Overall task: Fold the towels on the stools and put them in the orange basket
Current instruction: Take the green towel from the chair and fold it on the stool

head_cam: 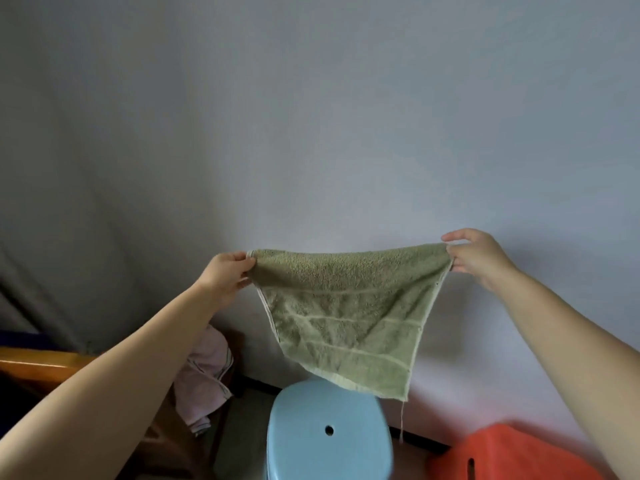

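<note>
Holding a green towel [346,306] up in the air, spread between both hands in front of a plain grey-blue wall [311,116]. Pinching the towel's upper left corner with the left hand [225,275], fingers and thumb curled tight round the cloth, forearm reaching up from the lower left of the view. Pinching the upper right corner with the right hand [474,254], thumb and fingertips closing on the hem, the other fingers bent loosely behind it. Both grips closing on cloth, neither one spreading open.

Hanging slack between the two corners, sagging a little along the top edge and narrowing toward the bottom, with pale woven bands crossing the lower half. Trailing a loose thread [401,420] from the lower right corner, dangling down past the seat below.

Sitting just beneath the towel's bottom hem: a light blue plastic stool [329,431] with a small round hole in the middle of its seat, its top bare. Hard to tell whether the hem is touching the stool's far edge or hanging just clear of it.

Showing at the lower right, near the stool and partly hidden behind the right forearm: the orange basket [502,455], with a dark slot in its side. Draping over a darker wooden stool [169,434] at the left, behind the left forearm: a pale pink towel [204,375], crumpled and unfolded. Peeking in at the far left edge: a strip of brown wooden furniture [41,362].
</note>
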